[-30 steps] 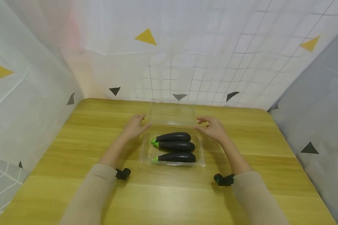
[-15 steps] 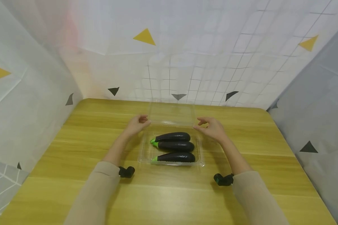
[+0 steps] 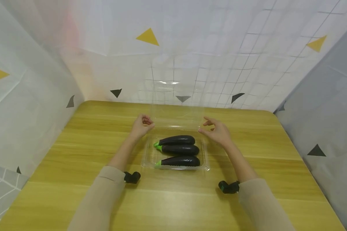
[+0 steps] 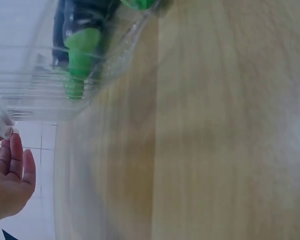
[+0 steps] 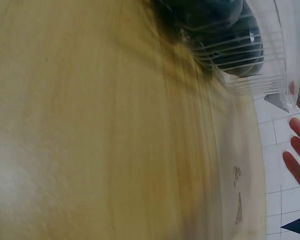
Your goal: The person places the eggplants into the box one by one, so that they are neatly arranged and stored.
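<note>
A clear plastic clamshell box (image 3: pixel 206 167) sits on the table, its lid (image 3: pixel 177 112) raised at the back. Inside lie three dark eggplants with green stem ends: a rear eggplant (image 3: pixel 176 140), a middle eggplant (image 3: pixel 180 149) and a front eggplant (image 3: pixel 180 161). At the lid's left side my left hand (image 3: pixel 140 127) pinches the plastic edge between thumb and fingers; the left wrist view shows the lid corner (image 4: pixel 9 131) at its fingertips. My right hand (image 3: pixel 219 132) touches the right lid corner (image 5: pixel 289 106) with the thumb, the other fingers spread apart from it.
The wooden table (image 3: pixel 173 202) extends around the box on all sides. A pale wall sheet (image 3: pixel 115 70) with triangles and grid lines rises behind it. Black wrist cameras hang inward, one left camera (image 3: pixel 132 177) and one right camera (image 3: pixel 229 187).
The lid has tilted upward, its far edge now higher against the wall. My left fingers have drawn in closer to the thumb. The right hand has barely moved; the eggplants stay put.
</note>
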Motion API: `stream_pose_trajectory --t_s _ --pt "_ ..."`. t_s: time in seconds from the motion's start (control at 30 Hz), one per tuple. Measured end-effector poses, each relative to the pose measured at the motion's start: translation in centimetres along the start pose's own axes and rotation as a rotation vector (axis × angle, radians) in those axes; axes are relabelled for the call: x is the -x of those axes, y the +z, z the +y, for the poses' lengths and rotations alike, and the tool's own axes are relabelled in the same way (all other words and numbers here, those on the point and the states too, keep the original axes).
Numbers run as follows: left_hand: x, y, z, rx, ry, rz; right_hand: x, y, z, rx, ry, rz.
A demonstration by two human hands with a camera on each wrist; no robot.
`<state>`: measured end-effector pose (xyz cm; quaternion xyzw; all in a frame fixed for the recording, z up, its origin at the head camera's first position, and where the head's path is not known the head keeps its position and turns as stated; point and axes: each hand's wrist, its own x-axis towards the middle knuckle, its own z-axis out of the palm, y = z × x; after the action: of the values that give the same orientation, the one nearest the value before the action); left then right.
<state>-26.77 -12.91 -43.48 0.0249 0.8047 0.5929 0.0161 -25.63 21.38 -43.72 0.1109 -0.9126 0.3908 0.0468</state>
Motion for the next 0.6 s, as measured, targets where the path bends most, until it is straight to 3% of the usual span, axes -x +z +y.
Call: stream_pose_trajectory --t_s 0.6 --pt "0.5 0.3 -0.7 -0.022 0.074 0.075 0.3 0.5 -1.2 -0.028 -0.047 0.088"
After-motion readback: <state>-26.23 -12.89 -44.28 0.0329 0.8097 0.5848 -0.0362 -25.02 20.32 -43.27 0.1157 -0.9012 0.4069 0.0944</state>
